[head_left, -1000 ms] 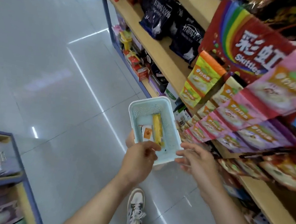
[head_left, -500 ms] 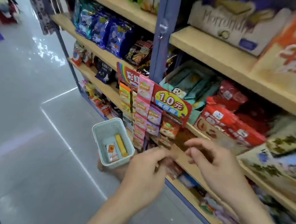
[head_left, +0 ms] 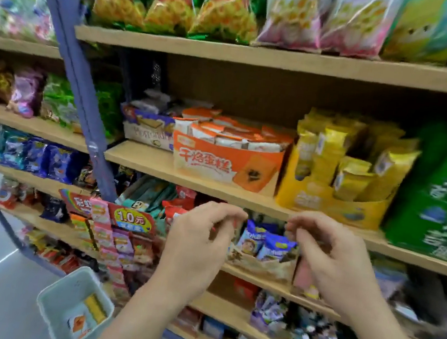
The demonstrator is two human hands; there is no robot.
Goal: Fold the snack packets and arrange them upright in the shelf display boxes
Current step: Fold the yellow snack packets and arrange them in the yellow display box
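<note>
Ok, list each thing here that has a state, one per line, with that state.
left hand: raised at the shelf, fingers curled, nothing visibly held
right hand: raised, fingers pinched; whether it holds anything is unclear
orange display box: open-topped, packed with packets
yellow display box: open, packets upright
basket: low at the left, an orange and a yellow packet inside
</note>
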